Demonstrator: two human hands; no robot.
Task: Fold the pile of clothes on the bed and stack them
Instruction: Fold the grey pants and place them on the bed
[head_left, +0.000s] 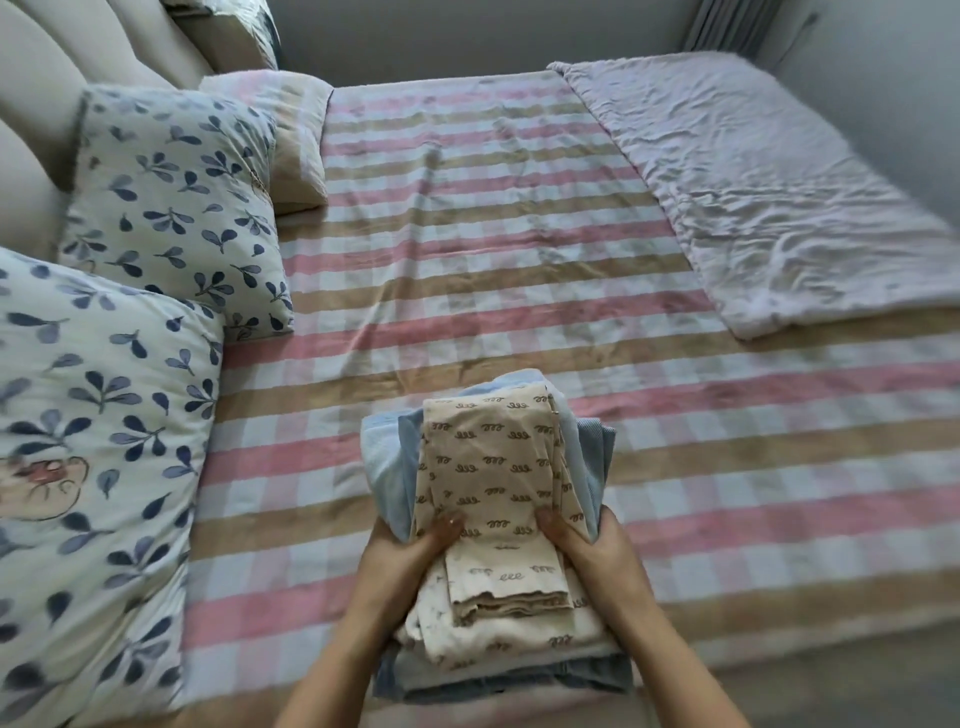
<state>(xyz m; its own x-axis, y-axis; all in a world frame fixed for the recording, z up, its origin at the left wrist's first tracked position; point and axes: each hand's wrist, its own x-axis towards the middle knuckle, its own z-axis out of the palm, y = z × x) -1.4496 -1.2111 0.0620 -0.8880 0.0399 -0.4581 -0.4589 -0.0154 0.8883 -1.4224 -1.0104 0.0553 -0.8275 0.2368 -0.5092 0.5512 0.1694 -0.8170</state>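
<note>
A stack of folded clothes is at the near edge of the bed, between my hands. On top lies a beige garment with small brown squiggles. Under it are light blue pieces and a cream piece, with darker blue denim-like cloth at the bottom. My left hand grips the stack's left side, thumb lying on the beige top. My right hand grips the right side the same way. My fingers are hidden under the cloth.
The bed has a pink, tan and white striped sheet. Two leaf-print pillows lie at the left by a padded headboard. A folded pale lilac blanket lies at the far right. A grey wall runs behind.
</note>
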